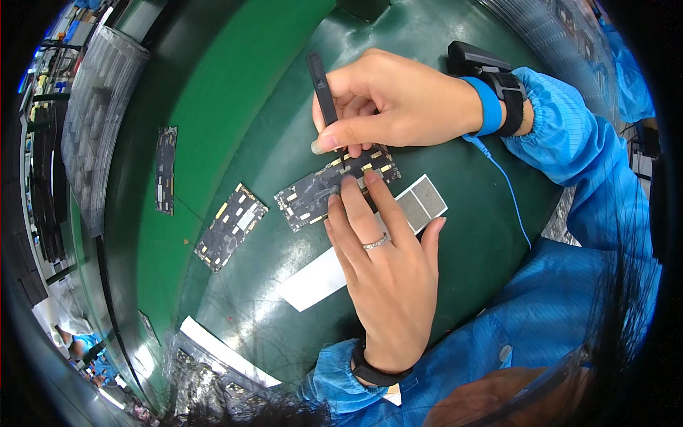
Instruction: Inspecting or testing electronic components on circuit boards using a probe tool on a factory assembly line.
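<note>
I watch the left hand [391,285] lying palm down with its fingers stretched out and a little apart, the fingertips resting on a dark circuit board [307,196]; I see nothing gripped in it, but its palm side is hidden from me. The right hand [388,99] is closed in a pinch around a slim black tool [322,89], whose lower end slants down to the board, just beside the left fingertips. I cannot tell whether the tip touches, and the thumb covers part of the shaft. That board lies on the green table [469,292], its far and near edges partly covered by the 2 hands. A white strip [313,280] runs under the left hand; a white-edged piece with 2 grey panels [421,204] emerges by the thumb, and I cannot make out whether they join. To the left lie 2 more boards, a nearer one [231,226] and a farther one [165,171], their small parts too fine to read. A blue cord [509,186] leads from the right wristband [486,107] down the table.
</note>
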A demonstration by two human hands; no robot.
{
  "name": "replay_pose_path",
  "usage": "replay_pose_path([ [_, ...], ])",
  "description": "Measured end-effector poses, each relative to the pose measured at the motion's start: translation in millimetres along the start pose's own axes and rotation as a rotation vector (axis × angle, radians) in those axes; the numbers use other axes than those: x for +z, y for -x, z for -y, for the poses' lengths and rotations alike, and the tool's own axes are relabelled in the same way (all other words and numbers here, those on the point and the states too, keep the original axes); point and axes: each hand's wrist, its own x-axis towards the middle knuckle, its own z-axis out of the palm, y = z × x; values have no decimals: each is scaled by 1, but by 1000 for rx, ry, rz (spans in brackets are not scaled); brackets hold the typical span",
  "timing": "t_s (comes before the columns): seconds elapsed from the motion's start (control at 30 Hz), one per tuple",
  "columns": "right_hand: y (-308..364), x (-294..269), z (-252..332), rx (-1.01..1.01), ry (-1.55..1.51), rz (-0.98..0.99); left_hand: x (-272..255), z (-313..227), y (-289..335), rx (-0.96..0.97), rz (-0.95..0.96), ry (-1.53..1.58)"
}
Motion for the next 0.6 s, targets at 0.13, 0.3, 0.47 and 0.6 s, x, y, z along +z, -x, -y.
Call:
replay_pose_path([
  [0.13,3,-3,-8,-86,7,14,0,3,-1,56,-11,-29],
  [0.3,24,-8,23,-330,248,-117,-16,-6,9,18,55,-49],
  [0.47,62,10,25,-24,44,78,-21,-35,52,74,269,2],
  [0.6,78,21,12,20,54,61,-14,-39,57,136,318,-163],
])
